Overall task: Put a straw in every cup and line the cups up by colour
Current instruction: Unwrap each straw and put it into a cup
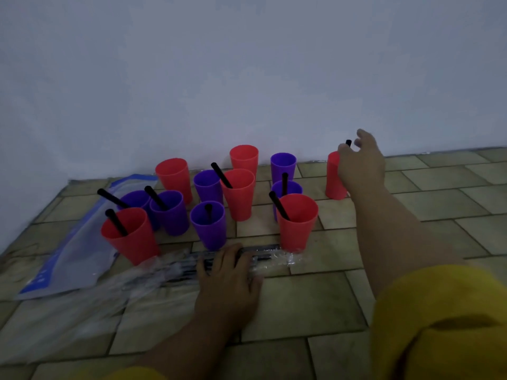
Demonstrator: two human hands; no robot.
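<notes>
Several red and purple cups stand in a loose cluster on the tiled floor [315, 303]. Black straws stick out of several, among them the front red cup [297, 223] and a purple cup [209, 226]. Two red cups [174, 175] [244, 157] and two purple cups [283, 165] [207, 185] at the back show no straw. My right hand [360, 163] is at the far right red cup [332, 178], which stands apart, and pinches a black straw [348, 143] above its rim. My left hand [229, 275] lies flat on the clear packet of black straws [263, 255].
A blue and clear plastic bag [71, 259] lies on the floor at the left, partly under the cups. Crumpled clear wrapping [153, 275] spreads left of my left hand. A white wall [247, 78] rises right behind the cups.
</notes>
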